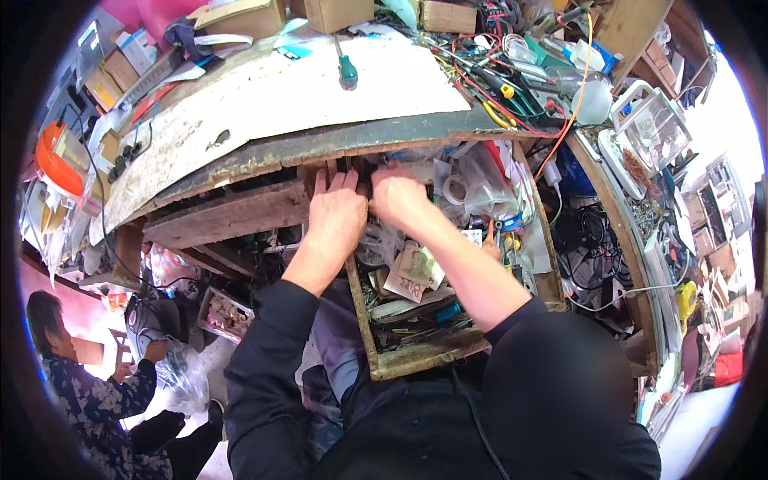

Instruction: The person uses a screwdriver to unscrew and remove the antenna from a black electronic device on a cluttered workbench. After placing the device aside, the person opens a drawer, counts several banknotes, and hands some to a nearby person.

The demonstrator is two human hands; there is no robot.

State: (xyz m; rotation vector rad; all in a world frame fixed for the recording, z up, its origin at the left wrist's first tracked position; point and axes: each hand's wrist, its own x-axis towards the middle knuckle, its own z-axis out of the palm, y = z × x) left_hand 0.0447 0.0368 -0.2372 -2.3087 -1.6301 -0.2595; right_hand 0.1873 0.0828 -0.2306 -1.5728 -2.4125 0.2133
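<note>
Both hands are now set side by side at the back left of the drawer [432, 357], which is pulled out beneath the edge of the desk [368, 136]. The left hand [338, 206] is laid palm down, fingers stretched forward; whether anything is gripped cannot be told. The right hand [400, 196] is curled close beside it, its contents, if any, hidden from view. In the drawer, a banknote [410, 274] is seen among clutter, a tape roll [455, 190] and clear bag [490, 188] behind. Above, a green-handled screwdriver [347, 74] is left lying on white sheeting [280, 100].
</note>
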